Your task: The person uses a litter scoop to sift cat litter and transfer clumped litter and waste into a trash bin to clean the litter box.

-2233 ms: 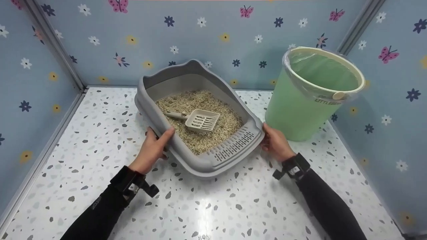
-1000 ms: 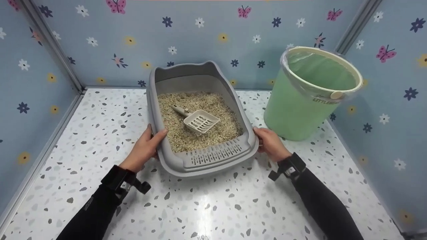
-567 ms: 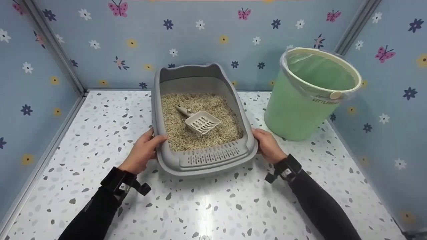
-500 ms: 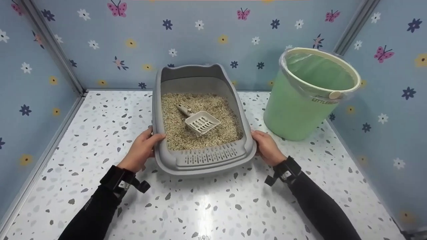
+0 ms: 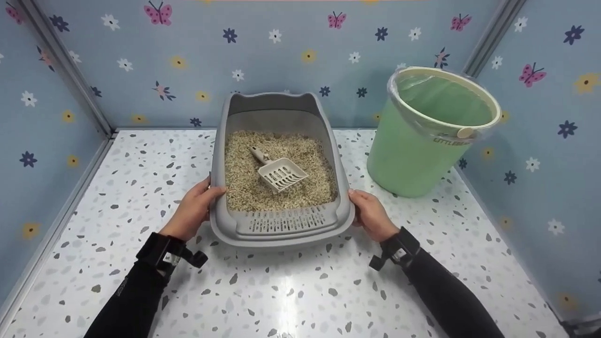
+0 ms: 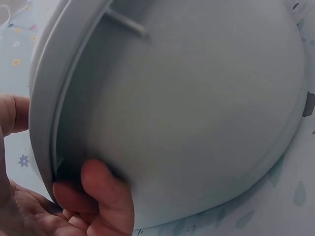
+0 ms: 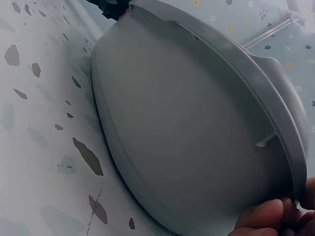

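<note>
A grey litter box [image 5: 286, 238] stands on the speckled surface, its low slotted front edge facing me. Sand-coloured litter [image 5: 251, 195] covers its floor. On the litter lies a beige litter scoop [image 5: 270, 170], slotted pan toward me and handle pointing to the back left. My left hand [image 5: 190, 213] grips the box's left rim, thumb on top. In the left wrist view, curled fingers [image 6: 106, 189] reach under the rim against the outer wall. My right hand [image 5: 374, 217] grips the right rim near the front. Its fingers [image 7: 263, 214] curl beneath the rim in the right wrist view.
A green bin [image 5: 408, 159] with a cream rim and clear liner stands to the right of the box. Behind the box rises a blue flowered wall panel [image 5: 272, 56]. Similar side panels close off left and right. Speckled surface [image 5: 263, 295] extends in front of the box.
Held by both hands, the litter box has turned clockwise from a slanted position, and its front edge now faces me. The last half second shows only a slight shift. The scoop stays on the litter.
</note>
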`<action>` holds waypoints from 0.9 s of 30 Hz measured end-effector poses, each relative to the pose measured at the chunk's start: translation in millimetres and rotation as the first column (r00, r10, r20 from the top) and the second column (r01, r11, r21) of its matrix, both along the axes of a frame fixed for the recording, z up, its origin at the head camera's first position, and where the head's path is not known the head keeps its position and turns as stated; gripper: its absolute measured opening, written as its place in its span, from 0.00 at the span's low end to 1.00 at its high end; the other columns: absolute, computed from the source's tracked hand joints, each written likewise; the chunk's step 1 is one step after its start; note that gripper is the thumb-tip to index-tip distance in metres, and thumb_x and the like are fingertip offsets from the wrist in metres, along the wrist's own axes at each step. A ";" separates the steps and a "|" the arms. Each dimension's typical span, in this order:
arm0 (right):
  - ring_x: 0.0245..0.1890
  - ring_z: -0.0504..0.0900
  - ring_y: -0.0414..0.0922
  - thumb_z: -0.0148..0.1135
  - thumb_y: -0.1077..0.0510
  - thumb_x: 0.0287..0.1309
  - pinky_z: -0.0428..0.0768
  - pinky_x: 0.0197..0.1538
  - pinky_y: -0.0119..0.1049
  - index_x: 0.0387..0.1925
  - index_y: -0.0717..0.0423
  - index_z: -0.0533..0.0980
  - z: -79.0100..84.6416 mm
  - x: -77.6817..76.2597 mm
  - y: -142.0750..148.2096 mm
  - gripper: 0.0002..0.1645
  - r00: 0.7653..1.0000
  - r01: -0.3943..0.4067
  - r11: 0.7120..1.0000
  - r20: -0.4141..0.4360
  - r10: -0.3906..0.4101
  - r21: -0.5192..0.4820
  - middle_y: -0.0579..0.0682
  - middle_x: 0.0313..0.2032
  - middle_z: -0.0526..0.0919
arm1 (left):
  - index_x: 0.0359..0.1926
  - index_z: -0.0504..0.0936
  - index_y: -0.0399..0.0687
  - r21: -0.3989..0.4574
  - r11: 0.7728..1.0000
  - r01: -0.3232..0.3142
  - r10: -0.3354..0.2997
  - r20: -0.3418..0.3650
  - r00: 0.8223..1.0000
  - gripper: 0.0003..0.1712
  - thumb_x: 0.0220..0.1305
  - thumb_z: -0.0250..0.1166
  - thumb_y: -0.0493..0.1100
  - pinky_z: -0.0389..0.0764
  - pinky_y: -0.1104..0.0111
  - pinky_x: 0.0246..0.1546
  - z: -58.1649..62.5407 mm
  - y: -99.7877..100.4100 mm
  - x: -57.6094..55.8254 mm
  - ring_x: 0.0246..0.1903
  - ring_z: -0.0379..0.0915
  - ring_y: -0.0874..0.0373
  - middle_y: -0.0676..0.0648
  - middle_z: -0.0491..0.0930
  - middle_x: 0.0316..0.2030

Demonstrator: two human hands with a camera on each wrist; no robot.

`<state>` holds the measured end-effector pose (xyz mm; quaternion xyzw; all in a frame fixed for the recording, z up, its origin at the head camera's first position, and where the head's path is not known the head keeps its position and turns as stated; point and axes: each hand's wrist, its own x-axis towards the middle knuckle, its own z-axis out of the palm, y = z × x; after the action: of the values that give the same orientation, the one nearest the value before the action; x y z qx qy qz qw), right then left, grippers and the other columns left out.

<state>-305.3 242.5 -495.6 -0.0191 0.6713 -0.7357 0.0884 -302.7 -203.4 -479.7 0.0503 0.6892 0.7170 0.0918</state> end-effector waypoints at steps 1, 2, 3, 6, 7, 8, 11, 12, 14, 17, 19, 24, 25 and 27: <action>0.16 0.66 0.39 0.50 0.50 0.90 0.61 0.20 0.29 0.34 0.55 0.78 -0.4 -0.3 -0.5 0.23 1.000 -0.003 1.000 -0.001 0.003 -0.001 0.47 0.22 0.77 | 0.90 0.53 0.49 0.001 1.000 -0.002 0.002 0.001 1.000 0.41 0.87 0.58 0.48 0.95 0.54 0.47 -0.3 -0.4 1.1 0.54 0.88 0.40 0.26 0.75 0.69; 0.16 0.66 0.39 0.51 0.50 0.90 0.61 0.20 0.29 0.33 0.55 0.78 -1.0 -0.5 -0.8 0.24 1.000 -0.005 1.000 -0.002 0.005 0.000 0.47 0.22 0.77 | 0.90 0.53 0.49 0.001 1.000 -0.005 0.005 0.002 1.000 0.41 0.87 0.58 0.48 0.95 0.54 0.46 -0.6 -0.8 1.9 0.54 0.88 0.40 0.25 0.75 0.69; 0.16 0.67 0.38 0.51 0.50 0.90 0.61 0.20 0.29 0.33 0.55 0.78 -1.5 -0.6 -1.1 0.24 1.000 -0.006 1.000 -0.004 0.006 0.001 0.47 0.22 0.77 | 0.90 0.52 0.50 0.003 1.000 -0.005 0.005 0.002 1.000 0.41 0.88 0.58 0.48 0.95 0.53 0.46 -0.8 -1.1 2.6 0.54 0.88 0.39 0.25 0.74 0.70; 0.16 0.68 0.38 0.52 0.50 0.89 0.62 0.20 0.28 0.33 0.54 0.79 -1.6 -1.0 -1.3 0.23 1.000 -0.003 1.000 -0.012 0.004 0.009 0.47 0.21 0.78 | 0.91 0.51 0.50 0.003 1.000 -0.004 0.004 -0.004 1.000 0.41 0.88 0.58 0.49 0.95 0.54 0.46 -0.4 -1.6 3.0 0.54 0.87 0.39 0.24 0.73 0.70; 0.16 0.68 0.38 0.52 0.50 0.89 0.62 0.20 0.28 0.33 0.54 0.79 -1.3 -1.4 -0.9 0.23 1.000 -0.005 1.000 -0.017 0.005 0.014 0.47 0.21 0.78 | 0.91 0.51 0.50 0.002 1.000 -0.005 0.005 -0.007 1.000 0.41 0.88 0.58 0.49 0.95 0.54 0.46 -0.3 -1.4 2.4 0.55 0.87 0.38 0.24 0.73 0.70; 0.16 0.67 0.38 0.52 0.50 0.89 0.62 0.20 0.29 0.33 0.54 0.79 -0.6 -1.9 -0.1 0.23 1.000 -0.010 1.000 -0.025 0.010 0.021 0.47 0.21 0.77 | 0.91 0.51 0.51 0.001 1.000 -0.005 0.005 -0.008 1.000 0.42 0.88 0.58 0.49 0.95 0.55 0.46 -0.1 -0.9 1.9 0.55 0.87 0.39 0.24 0.73 0.71; 0.16 0.66 0.38 0.52 0.50 0.89 0.62 0.21 0.30 0.33 0.55 0.79 1.3 -3.9 3.1 0.24 0.998 -0.021 0.998 -0.055 0.024 0.052 0.46 0.20 0.75 | 0.91 0.51 0.50 -0.001 1.000 -0.003 0.003 -0.014 1.000 0.41 0.88 0.58 0.49 0.95 0.56 0.46 1.0 0.4 0.7 0.56 0.87 0.40 0.24 0.71 0.72; 0.16 0.66 0.39 0.52 0.51 0.89 0.62 0.21 0.30 0.32 0.55 0.79 1.8 -4.6 4.2 0.24 0.998 -0.025 0.998 -0.064 0.029 0.065 0.46 0.20 0.75 | 0.91 0.51 0.50 -0.001 1.000 -0.005 0.005 -0.014 1.000 0.41 0.88 0.57 0.48 0.95 0.57 0.46 1.4 0.8 0.4 0.56 0.86 0.41 0.25 0.71 0.73; 0.17 0.66 0.39 0.52 0.51 0.89 0.64 0.22 0.30 0.31 0.54 0.78 3.0 -6.4 6.7 0.24 0.996 -0.030 0.994 -0.078 0.038 0.105 0.45 0.19 0.74 | 0.91 0.51 0.49 -0.009 1.000 -0.010 0.009 -0.011 1.000 0.42 0.87 0.58 0.48 0.95 0.57 0.46 2.5 1.5 -0.2 0.57 0.86 0.41 0.25 0.71 0.73; 0.18 0.70 0.40 0.53 0.52 0.88 0.68 0.22 0.30 0.30 0.52 0.79 4.1 -9.7 10.4 0.23 0.996 -0.032 0.987 -0.082 0.045 0.160 0.45 0.20 0.75 | 0.91 0.46 0.47 -0.054 0.998 -0.028 0.028 0.003 1.000 0.46 0.86 0.59 0.51 0.94 0.59 0.46 4.1 1.1 -0.7 0.59 0.83 0.38 0.25 0.70 0.73; 0.19 0.71 0.41 0.55 0.53 0.88 0.70 0.23 0.31 0.30 0.51 0.79 5.0 -12.7 13.4 0.22 0.995 -0.035 0.980 -0.090 0.053 0.197 0.45 0.21 0.76 | 0.91 0.40 0.45 -0.097 0.994 -0.042 0.044 0.020 0.999 0.52 0.85 0.61 0.55 0.93 0.61 0.48 5.4 0.1 -0.9 0.62 0.80 0.35 0.25 0.68 0.74; 0.25 0.76 0.43 0.59 0.51 0.87 0.77 0.25 0.31 0.34 0.57 0.80 6.3 -22.1 21.9 0.21 0.988 -0.010 0.948 -0.143 0.058 0.320 0.47 0.27 0.81 | 0.90 0.29 0.43 -0.170 0.984 -0.055 0.064 0.050 0.997 0.60 0.84 0.59 0.65 0.92 0.65 0.48 9.1 -6.6 -1.5 0.64 0.77 0.36 0.25 0.57 0.80; 0.27 0.78 0.44 0.59 0.49 0.87 0.78 0.26 0.31 0.36 0.59 0.81 6.8 -23.9 24.2 0.21 0.985 0.002 0.936 -0.161 0.058 0.351 0.48 0.29 0.82 | 0.90 0.29 0.43 -0.176 0.983 -0.059 0.068 0.045 0.997 0.60 0.85 0.58 0.66 0.92 0.65 0.47 9.8 -8.5 -2.2 0.61 0.78 0.40 0.24 0.58 0.79; 0.32 0.82 0.45 0.59 0.47 0.87 0.82 0.28 0.31 0.41 0.63 0.82 7.6 -27.1 29.6 0.23 0.979 0.035 0.908 -0.199 0.053 0.417 0.50 0.32 0.84 | 0.90 0.30 0.42 -0.185 0.980 -0.072 0.077 0.015 0.997 0.59 0.85 0.56 0.67 0.92 0.65 0.45 11.4 -12.6 -3.7 0.55 0.80 0.47 0.26 0.65 0.71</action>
<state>-332.4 272.1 -488.0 -0.0787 0.8187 -0.5683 0.0241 -306.4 -216.0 -468.2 0.0077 0.7530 0.6535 0.0768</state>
